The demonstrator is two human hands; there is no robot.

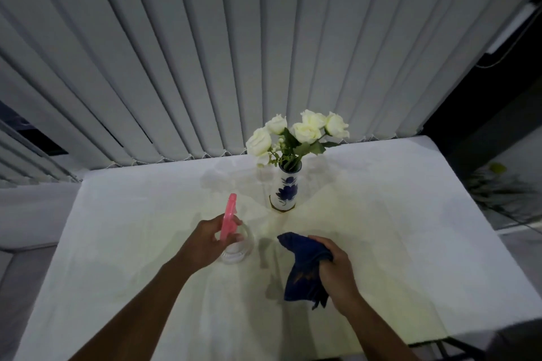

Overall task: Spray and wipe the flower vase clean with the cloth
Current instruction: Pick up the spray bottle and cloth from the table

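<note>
Two hands are seen over the white worktop (381, 214). A clear spray bottle (236, 246) with a pink head is gripped by the left hand (202, 243); the dark blue cloth (305, 267) is bunched in the closed right hand (337, 269). Farther off, the blue-flowered white vase (286, 187) stands upright, holding white roses (296, 133). No writing can be read.

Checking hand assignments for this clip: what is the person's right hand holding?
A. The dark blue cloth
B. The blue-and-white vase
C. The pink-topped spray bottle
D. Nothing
A: the right hand is closed on the dark blue cloth, while the left hand grips the pink-topped spray bottle and the blue-and-white vase stands untouched on the table.
</note>
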